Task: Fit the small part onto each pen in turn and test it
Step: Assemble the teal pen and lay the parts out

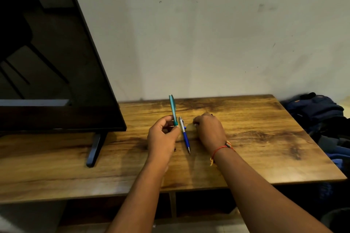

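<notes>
My left hand point(162, 138) holds a teal pen point(172, 108) upright by its lower end, the rest of it sticking up above my fingers. A blue and white pen point(185, 136) lies on the wooden table point(265, 147) between my two hands, tip pointing toward me. My right hand point(209, 128) rests knuckles-up on the table just right of that pen, fingers curled at its white end. Whether those fingertips pinch a small part is hidden.
A large black TV point(47, 62) on a dark foot point(93, 149) stands at the left of the table. The wall runs along the table's back edge. A dark blue backpack point(318, 115) and clothes lie beyond the right edge.
</notes>
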